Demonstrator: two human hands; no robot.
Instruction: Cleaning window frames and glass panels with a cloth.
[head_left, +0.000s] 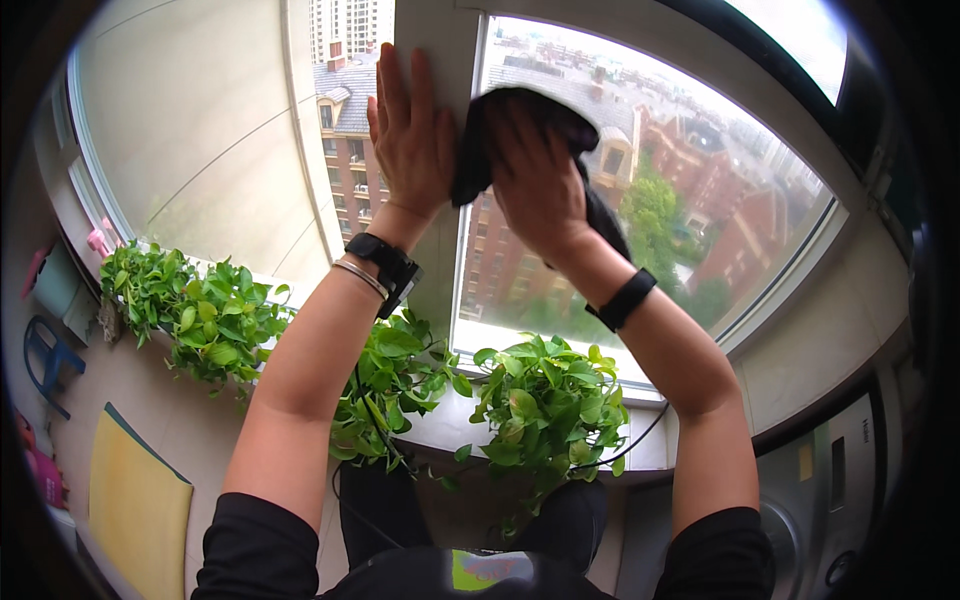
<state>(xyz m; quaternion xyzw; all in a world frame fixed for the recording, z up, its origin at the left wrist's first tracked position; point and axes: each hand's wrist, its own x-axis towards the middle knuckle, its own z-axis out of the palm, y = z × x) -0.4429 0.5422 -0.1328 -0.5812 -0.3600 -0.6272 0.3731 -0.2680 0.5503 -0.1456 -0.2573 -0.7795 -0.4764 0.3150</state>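
Observation:
My right hand (536, 176) presses a dark cloth (525, 112) against the upper left of the right window pane (720, 225). Part of the cloth hangs down behind my right wrist, and its left edge overlaps the window frame. My left hand (412, 142) is raised at the pale window frame post (439, 270), fingers pointing up and slightly apart, holding nothing. A black device and a band are on my left wrist, and a black band is on the right one.
Leafy potted plants (551, 405) line the windowsill (645, 442) below my arms, with more trailing plants (202, 307) to the left. A front-loading washing machine (817, 487) stands at lower right. A blue stool (49, 364) and a yellow mat (139, 502) are at lower left.

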